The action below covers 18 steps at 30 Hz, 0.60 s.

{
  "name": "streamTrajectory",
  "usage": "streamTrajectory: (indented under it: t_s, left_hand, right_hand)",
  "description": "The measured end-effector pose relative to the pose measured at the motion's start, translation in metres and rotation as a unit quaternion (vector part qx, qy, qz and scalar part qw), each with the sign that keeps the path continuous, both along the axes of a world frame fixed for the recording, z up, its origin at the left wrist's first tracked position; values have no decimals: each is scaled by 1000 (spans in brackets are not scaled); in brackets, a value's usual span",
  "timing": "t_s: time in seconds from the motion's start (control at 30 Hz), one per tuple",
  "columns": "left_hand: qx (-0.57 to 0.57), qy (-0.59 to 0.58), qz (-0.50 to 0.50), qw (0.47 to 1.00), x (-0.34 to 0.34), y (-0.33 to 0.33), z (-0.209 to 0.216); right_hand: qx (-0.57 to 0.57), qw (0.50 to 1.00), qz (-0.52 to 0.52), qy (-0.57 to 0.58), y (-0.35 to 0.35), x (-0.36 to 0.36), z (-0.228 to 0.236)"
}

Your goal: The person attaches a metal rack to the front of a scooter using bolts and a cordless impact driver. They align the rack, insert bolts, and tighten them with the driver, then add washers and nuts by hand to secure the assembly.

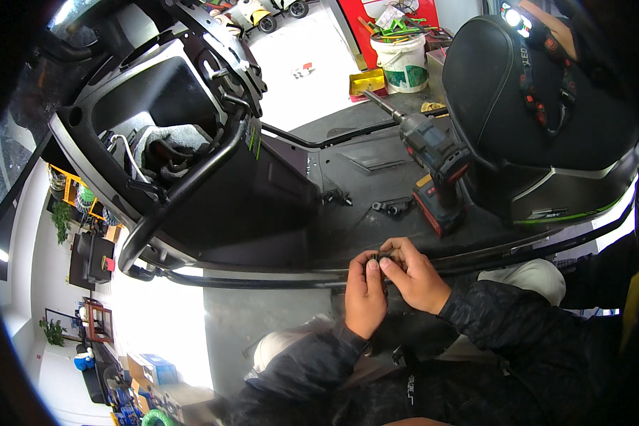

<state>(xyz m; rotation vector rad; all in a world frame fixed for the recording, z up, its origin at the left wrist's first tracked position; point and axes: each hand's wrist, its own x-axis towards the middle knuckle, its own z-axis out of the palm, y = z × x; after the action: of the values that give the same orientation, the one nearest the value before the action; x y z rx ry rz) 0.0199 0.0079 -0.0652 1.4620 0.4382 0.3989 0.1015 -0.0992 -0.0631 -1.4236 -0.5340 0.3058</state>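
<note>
My left hand (366,297) and my right hand (417,278) meet fingertip to fingertip just over the near edge of a scooter's footboard (362,234). Between the thumbs and fingers of both is a small dark piece (382,257), mostly covered, its kind unclear. Beyond my hands, small black parts (394,206) lie on the footboard, with another black part (336,197) farther left. A cordless power wrench (433,145) with a long socket stands on its battery to the right of these, tilted toward the far left.
The scooter's black seat (483,78) rises at the right, with a strapped headlamp (547,71) on it. At the left, a front compartment holds a grey cloth (170,145). A black tube rail (263,282) runs along the near side. Behind stand a white bucket (399,64) and a yellow dustpan (366,82).
</note>
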Motion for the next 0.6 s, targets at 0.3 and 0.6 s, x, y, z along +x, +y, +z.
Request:
streamTrajectory:
  t_s: [0.3,0.6]
  left_hand:
    - [59,-5,22,998,-3,2,5]
    - [161,-15,-4,987,-5,0,5]
  right_hand:
    - [19,990,125,69,-15,8,7]
    - [-45,984,147,89,-15,15,7]
